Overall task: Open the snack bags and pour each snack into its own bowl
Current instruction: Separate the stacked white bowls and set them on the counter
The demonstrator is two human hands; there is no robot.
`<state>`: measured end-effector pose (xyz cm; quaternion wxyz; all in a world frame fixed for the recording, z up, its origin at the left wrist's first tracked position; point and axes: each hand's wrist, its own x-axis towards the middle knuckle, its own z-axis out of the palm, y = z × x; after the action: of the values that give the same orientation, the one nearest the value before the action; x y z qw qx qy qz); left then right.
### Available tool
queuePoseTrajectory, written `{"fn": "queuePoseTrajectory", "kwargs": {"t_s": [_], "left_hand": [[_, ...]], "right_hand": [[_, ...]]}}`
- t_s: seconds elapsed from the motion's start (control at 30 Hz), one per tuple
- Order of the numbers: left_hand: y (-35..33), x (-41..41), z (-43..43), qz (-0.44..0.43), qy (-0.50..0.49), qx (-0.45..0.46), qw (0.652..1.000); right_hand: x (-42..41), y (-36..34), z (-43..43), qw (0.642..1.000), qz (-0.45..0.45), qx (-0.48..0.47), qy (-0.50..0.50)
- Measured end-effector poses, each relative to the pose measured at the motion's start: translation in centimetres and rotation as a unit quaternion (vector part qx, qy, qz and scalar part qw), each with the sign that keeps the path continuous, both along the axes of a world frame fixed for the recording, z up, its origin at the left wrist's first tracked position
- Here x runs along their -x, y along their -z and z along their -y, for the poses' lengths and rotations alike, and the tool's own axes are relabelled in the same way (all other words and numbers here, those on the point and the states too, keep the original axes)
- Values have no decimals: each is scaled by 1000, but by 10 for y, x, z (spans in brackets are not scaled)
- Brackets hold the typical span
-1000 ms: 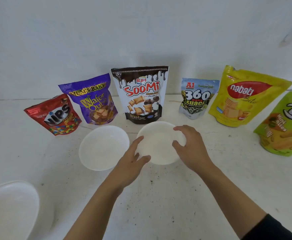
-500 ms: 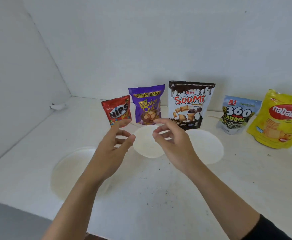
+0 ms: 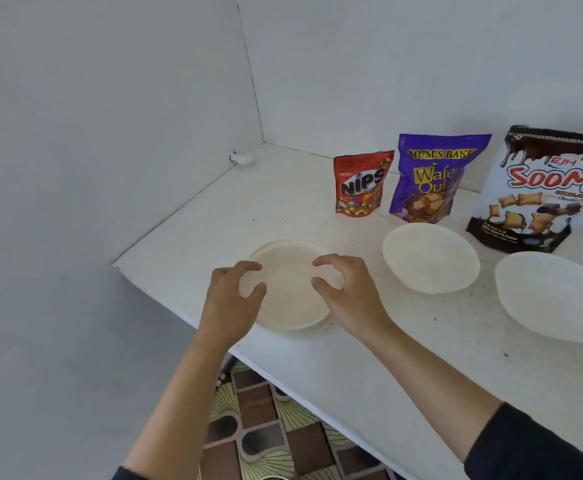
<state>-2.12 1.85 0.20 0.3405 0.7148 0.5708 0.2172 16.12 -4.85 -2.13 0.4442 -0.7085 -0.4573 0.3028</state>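
A white bowl (image 3: 288,299) sits near the table's front left corner. My left hand (image 3: 234,299) is over its left rim and my right hand (image 3: 345,292) over its right rim. Both have curved, spread fingers with nothing gripped between them; whether they touch the bowl is unclear. Two more empty white bowls stand to the right, one in the middle (image 3: 430,258) and one at the frame's right edge (image 3: 556,296). Behind them stand a red Nips bag (image 3: 361,185), a purple wafer bag (image 3: 432,181) and a Soomi bag (image 3: 542,192), all sealed and upright.
The white table (image 3: 369,368) ends at a front edge just below the left bowl, with patterned floor tiles (image 3: 265,427) beneath. A white wall (image 3: 110,133) closes the left side and another runs behind the bags. A small white fitting (image 3: 243,157) sits in the far corner.
The view has swung left, so the other bags are out of frame. Both hands left the right-hand bowl, crossed through the air and now hover at the left bowl's rims.
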Motion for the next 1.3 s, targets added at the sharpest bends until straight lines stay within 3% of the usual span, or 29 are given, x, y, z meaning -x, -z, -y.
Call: {"fn": "queuePoseTrajectory", "kwargs": {"t_s": [0.1, 0.27, 0.5, 0.67, 0.83, 1.13, 1.3], "left_hand": [[10, -4, -1, 25, -19, 18, 999], [14, -3, -8, 35, -27, -3, 999], [15, 3, -12, 63, -18, 49, 997], [4, 9, -13, 54, 11, 28, 998], [-19, 1, -17, 86, 35, -22, 995], [-44, -83, 3, 212, 128, -15, 969], [-38, -149, 30, 230, 183, 9, 956]], "right_hand": [[0, 8, -3, 999, -11, 43, 4], [-4, 14, -8, 999, 19, 48, 11], [-7, 16, -11, 998, 45, 42, 10], [-9, 7, -15, 996, 84, 8, 9], [-20, -24, -9, 997, 46, -59, 6], [-87, -57, 46, 989, -29, -112, 97], [-135, -59, 94, 979, -43, -116, 165]]}}
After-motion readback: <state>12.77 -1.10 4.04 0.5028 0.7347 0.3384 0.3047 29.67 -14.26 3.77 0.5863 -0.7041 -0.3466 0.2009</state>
